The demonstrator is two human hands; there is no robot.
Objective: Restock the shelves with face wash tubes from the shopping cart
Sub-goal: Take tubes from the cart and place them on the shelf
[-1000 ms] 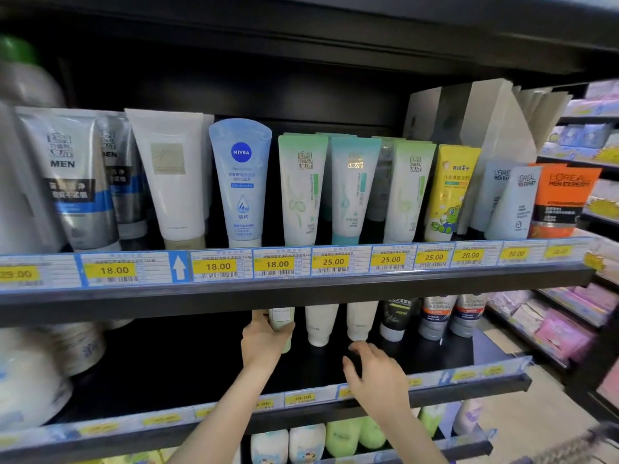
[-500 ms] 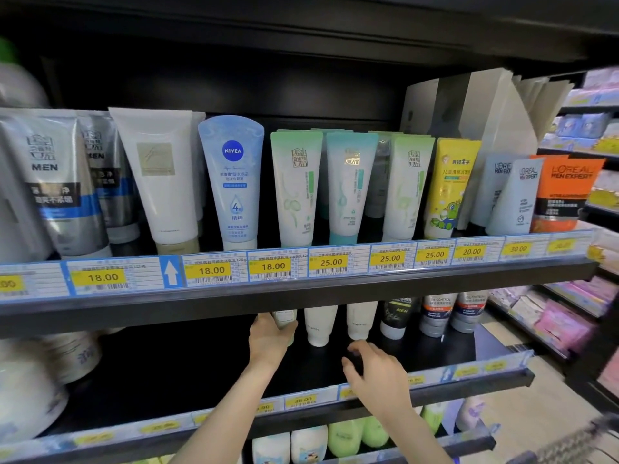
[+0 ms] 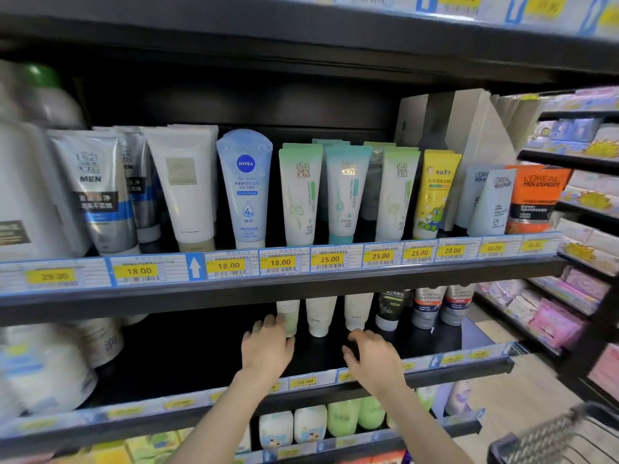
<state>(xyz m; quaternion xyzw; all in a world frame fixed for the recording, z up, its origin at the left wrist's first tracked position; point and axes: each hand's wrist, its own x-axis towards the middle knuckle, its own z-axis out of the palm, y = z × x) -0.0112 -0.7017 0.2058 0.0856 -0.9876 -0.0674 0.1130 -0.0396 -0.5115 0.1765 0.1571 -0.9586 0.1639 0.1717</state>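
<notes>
Head view. Middle shelf [image 3: 201, 356]: six tubes stand in a row toward the back, long axes vertical, caps down. Three pale tubes on the left of the row, then three dark or grey ones toward the shelf's right end. Left hand [image 3: 268, 349], fingers loosely extended, its fingertips touch the leftmost pale green tube [image 3: 290, 321]; grip not closed around it. Right hand [image 3: 371, 358] hovers over the shelf front edge, fingers spread and slightly curled, holding nothing. Upper shelf [image 3: 301, 286]: a front row of about twelve tubes, upright, caps down. Shopping cart [image 3: 552, 437] corner at lower right, contents not visible.
</notes>
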